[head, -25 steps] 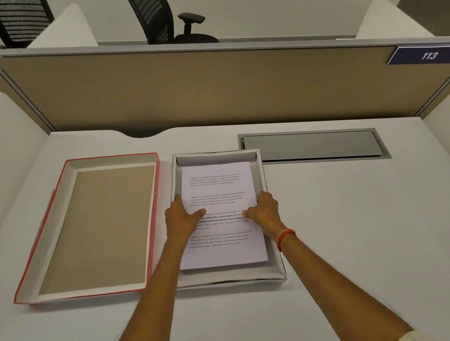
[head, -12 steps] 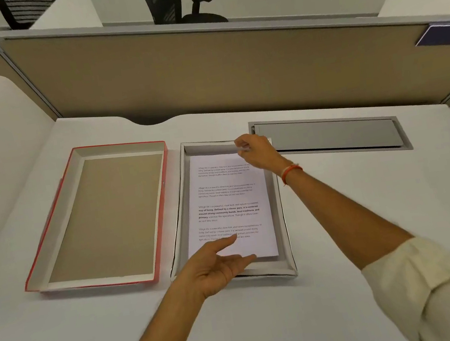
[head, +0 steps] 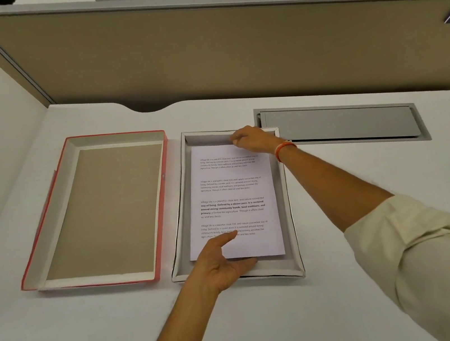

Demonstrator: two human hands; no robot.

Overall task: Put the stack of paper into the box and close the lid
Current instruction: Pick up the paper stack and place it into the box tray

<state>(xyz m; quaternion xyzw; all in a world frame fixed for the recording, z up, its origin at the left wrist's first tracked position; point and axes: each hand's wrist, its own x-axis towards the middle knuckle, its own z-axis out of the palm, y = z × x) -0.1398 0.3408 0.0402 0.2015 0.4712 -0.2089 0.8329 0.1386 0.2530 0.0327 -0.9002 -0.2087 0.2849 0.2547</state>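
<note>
Squaring the stack of paper [head: 237,198] in the grey box [head: 289,213], the left hand [head: 220,262] lies spread, fingers apart, thumb on the near sheet edge. Beyond, the right hand [head: 251,139] has fingers curled together at the far edge. Thin sheets look light, floppy and slippery; edges suit handling. Left of both hands, the red-edged lid [head: 165,209] lies upturned on the worktop [head: 97,338].
</note>
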